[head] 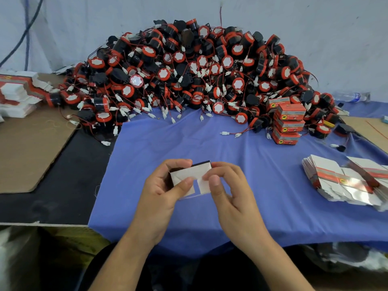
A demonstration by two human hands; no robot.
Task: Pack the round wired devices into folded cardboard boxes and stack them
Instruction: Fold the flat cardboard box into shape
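Observation:
A small cardboard box (190,175), white inside, is held over the blue cloth (159,143) with its flaps facing me. My left hand (165,185) grips its left side, thumb on a flap. My right hand (227,183) pinches the right flap. A big heap of round black-and-red wired devices (189,76) fills the back of the table. Three packed red boxes (288,124) stand stacked at the heap's right foot, with another behind them.
Flat unfolded box blanks (344,181) lie in a fanned pile at the right. More blanks (19,95) sit at the far left beside a brown cardboard sheet (31,148). A plastic bottle (350,97) lies at the back right. The table's front edge runs just below my wrists.

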